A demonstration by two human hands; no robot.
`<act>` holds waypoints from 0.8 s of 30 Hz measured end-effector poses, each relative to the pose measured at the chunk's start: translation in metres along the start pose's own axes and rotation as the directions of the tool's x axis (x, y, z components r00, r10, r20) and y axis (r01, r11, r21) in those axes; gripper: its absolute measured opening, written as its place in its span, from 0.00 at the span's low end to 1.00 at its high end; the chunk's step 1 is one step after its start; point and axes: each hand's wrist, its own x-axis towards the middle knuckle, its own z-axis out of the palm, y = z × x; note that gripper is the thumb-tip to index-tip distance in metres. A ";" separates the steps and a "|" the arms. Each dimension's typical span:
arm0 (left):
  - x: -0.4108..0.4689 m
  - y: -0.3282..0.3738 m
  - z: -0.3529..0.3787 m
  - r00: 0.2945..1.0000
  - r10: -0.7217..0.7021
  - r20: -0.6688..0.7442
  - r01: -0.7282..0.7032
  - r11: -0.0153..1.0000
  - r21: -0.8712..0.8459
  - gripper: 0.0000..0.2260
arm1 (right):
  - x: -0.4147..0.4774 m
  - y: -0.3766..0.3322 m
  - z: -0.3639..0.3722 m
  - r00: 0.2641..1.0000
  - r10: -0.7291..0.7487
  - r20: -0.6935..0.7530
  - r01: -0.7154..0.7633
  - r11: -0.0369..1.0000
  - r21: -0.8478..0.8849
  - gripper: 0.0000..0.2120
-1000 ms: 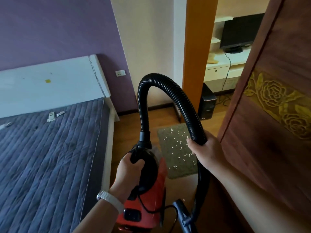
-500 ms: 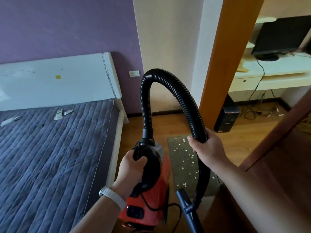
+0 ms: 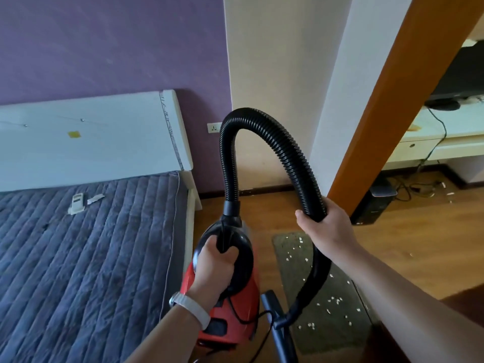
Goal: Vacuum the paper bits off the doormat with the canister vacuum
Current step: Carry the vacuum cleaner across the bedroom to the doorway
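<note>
My left hand [image 3: 213, 268] grips the black carry handle of the red canister vacuum [image 3: 230, 305], which hangs above the floor beside the bed. My right hand [image 3: 327, 226] is wrapped round the black ribbed hose [image 3: 264, 127], which arches up from the canister and curves down past my wrist. The dark wand [image 3: 277, 326] lies low at the bottom centre. A grey-green doormat [image 3: 332, 331] lies on the wooden floor below my right arm, strewn with small white paper bits [image 3: 334, 299].
A bed with a grey quilted cover [image 3: 86, 258] and white headboard fills the left. An orange door frame [image 3: 392, 100] rises right of the hose. Beyond it stand a black computer tower [image 3: 374, 203], loose cables and a white desk [image 3: 424, 142]. A wall socket [image 3: 214, 127] is behind the hose.
I have moved forward and turned right: the brown door has left the view, the doormat now lies nearer, below my right arm. Both hands keep their holds on the handle and hose.
</note>
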 end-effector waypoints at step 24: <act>0.349 0.115 0.019 0.996 -0.079 0.034 0.080 0.997 -0.021 0.03 | 0.376 0.036 0.085 0.990 0.127 0.062 -0.131 0.988 0.078 0.10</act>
